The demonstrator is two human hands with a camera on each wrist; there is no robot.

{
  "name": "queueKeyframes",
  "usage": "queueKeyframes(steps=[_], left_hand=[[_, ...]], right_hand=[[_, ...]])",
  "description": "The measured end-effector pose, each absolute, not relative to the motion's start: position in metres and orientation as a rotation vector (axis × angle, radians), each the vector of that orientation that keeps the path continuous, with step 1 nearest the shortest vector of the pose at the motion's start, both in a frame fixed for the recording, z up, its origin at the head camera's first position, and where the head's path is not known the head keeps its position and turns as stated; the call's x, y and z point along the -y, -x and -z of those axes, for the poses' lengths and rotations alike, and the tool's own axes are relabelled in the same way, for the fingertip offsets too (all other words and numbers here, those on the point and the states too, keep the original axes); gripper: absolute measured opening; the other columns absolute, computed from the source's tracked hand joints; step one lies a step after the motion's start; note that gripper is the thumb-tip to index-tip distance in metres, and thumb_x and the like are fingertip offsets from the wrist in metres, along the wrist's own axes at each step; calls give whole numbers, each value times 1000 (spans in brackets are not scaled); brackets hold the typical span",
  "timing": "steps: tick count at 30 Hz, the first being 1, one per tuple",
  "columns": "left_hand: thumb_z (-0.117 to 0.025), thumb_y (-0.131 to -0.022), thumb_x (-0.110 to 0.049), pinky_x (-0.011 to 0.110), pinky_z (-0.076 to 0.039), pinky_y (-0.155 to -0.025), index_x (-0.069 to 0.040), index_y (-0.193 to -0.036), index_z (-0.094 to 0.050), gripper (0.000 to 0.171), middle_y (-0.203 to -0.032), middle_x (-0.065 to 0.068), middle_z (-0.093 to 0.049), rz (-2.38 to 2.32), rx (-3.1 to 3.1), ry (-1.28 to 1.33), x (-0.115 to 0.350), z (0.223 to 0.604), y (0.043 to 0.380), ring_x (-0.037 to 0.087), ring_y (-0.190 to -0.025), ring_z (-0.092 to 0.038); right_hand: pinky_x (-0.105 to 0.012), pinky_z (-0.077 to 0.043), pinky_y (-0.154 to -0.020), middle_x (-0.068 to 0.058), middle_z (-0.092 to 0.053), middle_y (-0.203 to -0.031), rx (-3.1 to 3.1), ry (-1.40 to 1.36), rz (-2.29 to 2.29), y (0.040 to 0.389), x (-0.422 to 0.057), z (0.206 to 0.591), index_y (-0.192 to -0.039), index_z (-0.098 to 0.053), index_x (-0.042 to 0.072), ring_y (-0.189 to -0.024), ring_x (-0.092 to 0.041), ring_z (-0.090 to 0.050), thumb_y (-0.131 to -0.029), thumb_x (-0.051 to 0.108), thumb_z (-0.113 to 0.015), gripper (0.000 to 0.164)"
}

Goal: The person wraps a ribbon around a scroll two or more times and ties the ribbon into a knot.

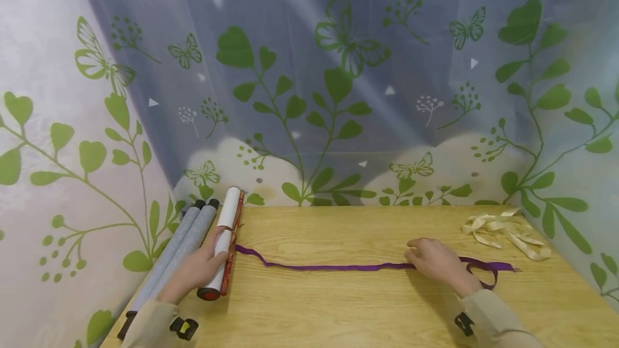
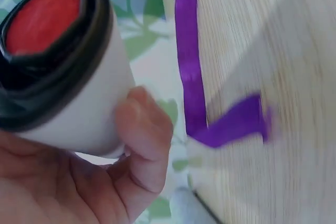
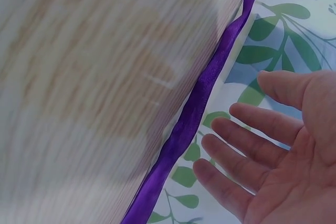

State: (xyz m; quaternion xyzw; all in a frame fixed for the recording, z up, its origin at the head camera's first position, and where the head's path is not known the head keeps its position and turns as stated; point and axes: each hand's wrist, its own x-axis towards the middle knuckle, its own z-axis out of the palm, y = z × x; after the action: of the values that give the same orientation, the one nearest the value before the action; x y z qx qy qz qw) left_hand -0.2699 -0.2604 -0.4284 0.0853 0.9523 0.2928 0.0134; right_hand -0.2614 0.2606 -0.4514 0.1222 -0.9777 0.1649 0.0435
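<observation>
My left hand [image 1: 198, 268] grips a white roll [image 1: 229, 211] with a dark-rimmed red end [image 2: 44, 20]. In the left wrist view the thumb and fingers curl round its white side. A red patterned strip [image 1: 236, 225] runs along the right of the roll. A long purple ribbon [image 1: 333, 268] stretches across the table, its left end near the roll. Over the ribbon's right part is my right hand [image 1: 437, 263]; the right wrist view shows its fingers [image 3: 247, 142] spread and relaxed, holding nothing, beside the ribbon [image 3: 197, 98]. Past that hand the ribbon loops.
Two grey rolls [image 1: 186, 240] with dark ends lie side by side at the table's left edge. A loose heap of cream ribbon [image 1: 503, 230] lies at the back right. The wooden table [image 1: 338, 310] meets a leaf-patterned backdrop [image 1: 309, 95] behind and at both sides.
</observation>
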Motion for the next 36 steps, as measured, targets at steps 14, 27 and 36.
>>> queueKeyframes(steps=[14,27,36], left_hand=[[-48,-99,-21,36,-49,-56,-30,-139,-50,41,-107,18,-64,-1240,-2712,-298,188,441,260,21,-64,-60],[-46,-102,-28,36,-50,-56,-28,-141,-46,39,-122,24,-59,-1349,-2638,-457,133,443,249,19,-67,-62],[-49,-100,-24,36,-50,-55,-22,-141,-46,40,-110,23,-62,-1394,-2624,-529,100,450,241,19,-65,-61]], right_hand=[[-47,-55,-78,-23,-68,-117,2994,-411,-534,262,-248,455,-117,-66,-4,-77,-19,-64,-93,22,-64,36],[-55,-52,-89,-21,-70,-114,2948,-447,-546,263,-236,457,-115,-68,-3,-104,-39,-67,-94,22,-63,33],[-54,-52,-90,-19,-70,-114,2956,-454,-607,264,-223,457,-115,-69,-1,-104,-38,-67,-93,20,-64,31]])
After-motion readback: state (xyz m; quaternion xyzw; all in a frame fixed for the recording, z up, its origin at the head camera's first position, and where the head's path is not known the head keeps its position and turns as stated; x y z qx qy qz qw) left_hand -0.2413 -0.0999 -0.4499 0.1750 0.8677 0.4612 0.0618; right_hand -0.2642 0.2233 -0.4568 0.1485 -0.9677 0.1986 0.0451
